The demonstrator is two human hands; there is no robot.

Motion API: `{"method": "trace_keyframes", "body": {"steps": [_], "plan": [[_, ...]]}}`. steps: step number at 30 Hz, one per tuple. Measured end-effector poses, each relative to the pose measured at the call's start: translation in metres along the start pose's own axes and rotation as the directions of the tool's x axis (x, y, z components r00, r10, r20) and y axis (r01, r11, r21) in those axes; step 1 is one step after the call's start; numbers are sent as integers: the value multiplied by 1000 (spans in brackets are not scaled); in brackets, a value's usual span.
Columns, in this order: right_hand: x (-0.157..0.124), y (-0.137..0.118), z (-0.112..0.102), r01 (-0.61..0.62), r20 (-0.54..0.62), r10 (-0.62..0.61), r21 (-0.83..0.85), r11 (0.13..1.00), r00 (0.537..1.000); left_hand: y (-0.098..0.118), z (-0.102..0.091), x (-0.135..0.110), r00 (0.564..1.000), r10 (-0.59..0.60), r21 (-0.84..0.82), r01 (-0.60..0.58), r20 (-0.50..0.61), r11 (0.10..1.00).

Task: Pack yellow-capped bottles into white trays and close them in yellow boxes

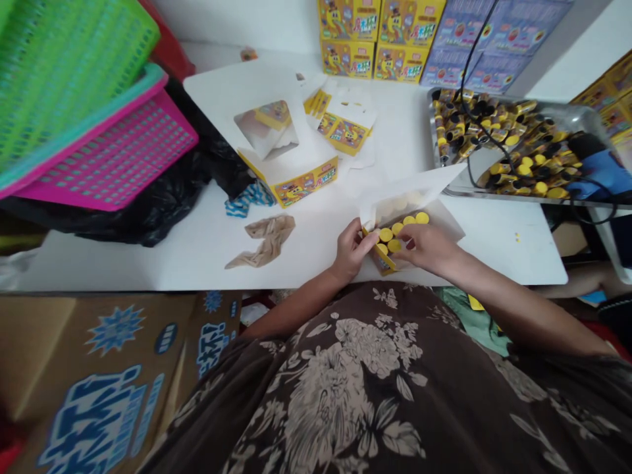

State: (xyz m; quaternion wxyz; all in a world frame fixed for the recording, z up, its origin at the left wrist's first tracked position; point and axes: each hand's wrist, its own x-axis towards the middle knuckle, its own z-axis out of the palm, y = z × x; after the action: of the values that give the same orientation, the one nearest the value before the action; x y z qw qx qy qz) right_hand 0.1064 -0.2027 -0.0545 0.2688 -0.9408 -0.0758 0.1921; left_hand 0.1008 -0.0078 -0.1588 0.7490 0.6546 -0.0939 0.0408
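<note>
L hand (353, 250) pinching corner of yellow printed cardboard box (384, 261), 6 o'clock; R hand (427, 247) lying narrow over round yellow-capped tubes (402, 227) inside, grip unclear, some caps hidden. Steel tray (494, 141), 2 o'clock, partly behind black cable (486, 125).

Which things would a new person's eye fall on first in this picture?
The green basket and pink basket lean at upper left. At right, a metal tray holds many yellow-capped bottles. At front centre, the left hand and right hand are at yellow caps in an open box.
</note>
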Motion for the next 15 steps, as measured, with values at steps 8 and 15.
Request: {"method": "trace_keyframes", "body": {"steps": [8, 15], "plan": [[35, 82, -113, 113, -673, 193, 383, 917, 714, 2, -4, 1, 998, -60, 22, 60, 1, 998], [144, 123, -141, -444, -615, 390, 72, 893, 685, 2, -9, 4, 999, -40, 34, 39, 36, 999]]}}
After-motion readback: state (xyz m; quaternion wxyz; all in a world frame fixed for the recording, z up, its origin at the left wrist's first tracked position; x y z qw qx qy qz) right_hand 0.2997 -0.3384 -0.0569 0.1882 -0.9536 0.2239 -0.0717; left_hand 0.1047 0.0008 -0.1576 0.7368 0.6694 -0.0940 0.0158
